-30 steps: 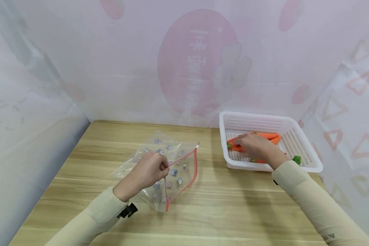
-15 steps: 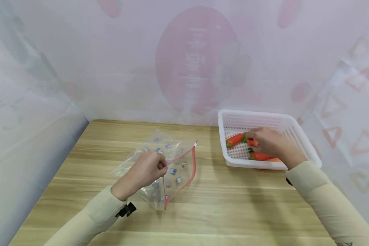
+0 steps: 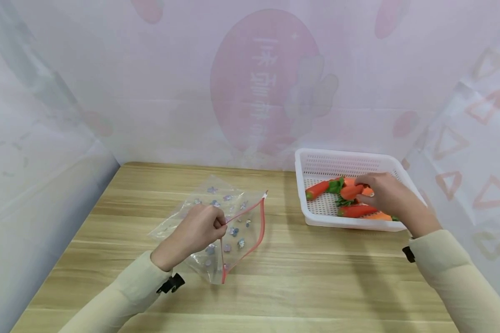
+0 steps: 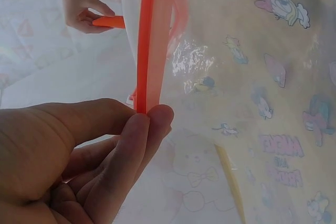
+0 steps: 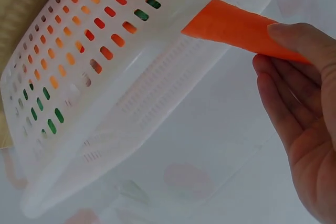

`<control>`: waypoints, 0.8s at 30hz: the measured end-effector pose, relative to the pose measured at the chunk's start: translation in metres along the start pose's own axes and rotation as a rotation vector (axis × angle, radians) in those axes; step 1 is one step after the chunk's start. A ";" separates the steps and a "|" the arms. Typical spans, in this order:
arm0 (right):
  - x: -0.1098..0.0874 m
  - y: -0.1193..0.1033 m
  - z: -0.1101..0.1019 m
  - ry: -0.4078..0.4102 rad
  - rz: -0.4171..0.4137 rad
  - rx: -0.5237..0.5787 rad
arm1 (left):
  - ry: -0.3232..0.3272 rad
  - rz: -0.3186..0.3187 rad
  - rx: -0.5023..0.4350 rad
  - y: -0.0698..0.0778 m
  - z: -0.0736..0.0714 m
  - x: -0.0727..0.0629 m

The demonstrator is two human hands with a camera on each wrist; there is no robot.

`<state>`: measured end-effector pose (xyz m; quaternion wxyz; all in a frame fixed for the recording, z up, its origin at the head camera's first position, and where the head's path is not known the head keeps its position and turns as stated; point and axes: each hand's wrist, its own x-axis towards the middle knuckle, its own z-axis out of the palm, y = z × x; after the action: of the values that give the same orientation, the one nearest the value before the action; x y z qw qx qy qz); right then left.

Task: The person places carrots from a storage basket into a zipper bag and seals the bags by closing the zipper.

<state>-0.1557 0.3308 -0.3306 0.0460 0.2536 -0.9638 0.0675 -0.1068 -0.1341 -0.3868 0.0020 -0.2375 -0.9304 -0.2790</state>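
Wood-grain counter (image 3: pixel 300 286) before a pink-printed backdrop (image 3: pixel 150 115). Over the white basket (image 3: pixel 337 223), the right hand (image 3: pixel 393 196) pinches an orange carrot (image 5: pixel 236 27) between thumb and fingers, free end and long axis running leftward; probably light, firm, smooth, best gripped mid-length. The left hand (image 3: pixel 193 231) pinches the zip bag (image 3: pixel 250 233), likely limp, by its red edge.

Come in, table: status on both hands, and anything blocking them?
Left hand pinches clear bag by red edge, mouth open. Right hand grips orange carrot at white basket. Basket's bag-side rim perhaps in carrot's way.
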 end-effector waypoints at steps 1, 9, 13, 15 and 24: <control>-0.002 0.001 0.000 0.014 0.010 0.005 | 0.001 0.000 0.002 0.000 0.000 0.000; -0.017 0.011 -0.003 0.145 0.035 0.019 | 0.012 -0.007 0.014 0.001 0.000 0.000; -0.024 0.019 -0.002 0.216 0.041 0.028 | 0.009 -0.010 0.010 0.001 0.000 0.000; -0.028 0.021 -0.002 0.236 0.054 0.055 | 0.005 -0.013 0.002 0.001 0.000 0.000; -0.044 0.022 -0.007 0.274 0.153 0.224 | -0.001 -0.023 -0.009 0.000 0.001 0.001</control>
<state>-0.1282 0.3724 -0.3320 0.1431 0.1715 -0.9515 0.2115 -0.1072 -0.1331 -0.3870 -0.0027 -0.2269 -0.9318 -0.2831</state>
